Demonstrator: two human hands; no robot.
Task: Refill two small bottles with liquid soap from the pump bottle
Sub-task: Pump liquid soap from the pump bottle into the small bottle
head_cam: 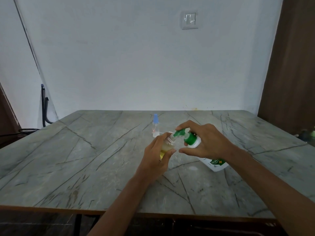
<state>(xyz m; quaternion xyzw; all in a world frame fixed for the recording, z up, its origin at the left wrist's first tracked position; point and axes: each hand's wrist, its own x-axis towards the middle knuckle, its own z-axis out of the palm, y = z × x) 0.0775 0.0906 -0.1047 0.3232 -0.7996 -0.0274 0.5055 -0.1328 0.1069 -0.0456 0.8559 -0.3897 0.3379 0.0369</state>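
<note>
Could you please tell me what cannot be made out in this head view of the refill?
Fill level of the small bottle: head view, the left hand wraps round it.
Label text on the pump bottle: too small, partly under the right hand.
Contents of the blue-capped bottle: too small and clear.
The items at the right edge: cut off, blurred.

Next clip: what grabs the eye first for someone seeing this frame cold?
Mid-table, the right hand holds the white pump bottle tilted, its green pump head at the open mouth of the small bottle gripped by the left hand; yellowish liquid sits inside. Just behind stands a second small bottle with a blue cap.
</note>
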